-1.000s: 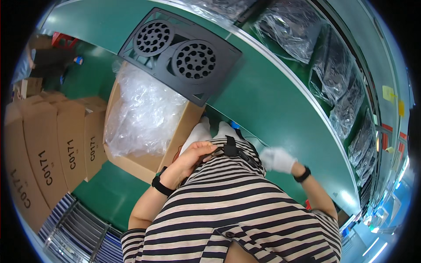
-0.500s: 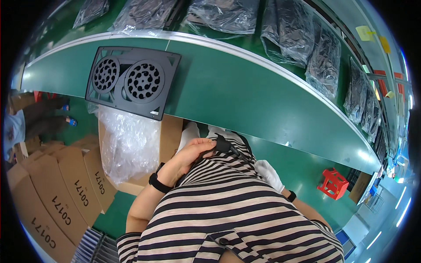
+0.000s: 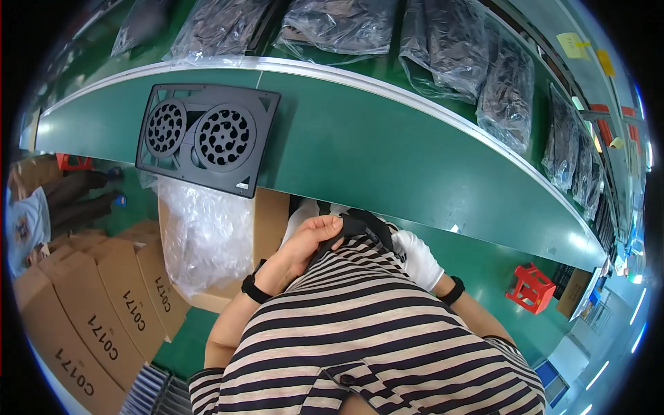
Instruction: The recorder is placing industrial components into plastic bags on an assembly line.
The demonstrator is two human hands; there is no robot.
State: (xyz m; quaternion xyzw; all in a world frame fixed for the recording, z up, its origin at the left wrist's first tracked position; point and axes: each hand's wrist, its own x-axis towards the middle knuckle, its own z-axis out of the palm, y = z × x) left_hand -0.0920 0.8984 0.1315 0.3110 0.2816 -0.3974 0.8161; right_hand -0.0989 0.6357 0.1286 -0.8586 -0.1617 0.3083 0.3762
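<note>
My bare left hand (image 3: 315,240) is closed at the front of my waist, thumb and fingers pinching a black strap-like piece (image 3: 354,225). This dark piece curves over the striped shirt (image 3: 387,318) toward my right side. In a white glove, my right hand (image 3: 417,260) lies against the right side of my waist, beside the far end of the black piece. Its fingertips are hidden, so its grip does not show. On the green table ahead lies a black rectangular panel (image 3: 190,169) with two round perforated discs.
Clear plastic bags with dark parts (image 3: 339,26) line the raised bench section behind the table (image 3: 387,152). Under the panel stands an open carton (image 3: 271,218) with plastic wrap (image 3: 207,235). More cartons (image 3: 97,311) stand left, near another person (image 3: 31,225). A red stool (image 3: 531,288) is right.
My gloved right hand has come from my right hip toward the front of my waist, closer to the left. The black piece now stretches further across. My left hand keeps its hold.
</note>
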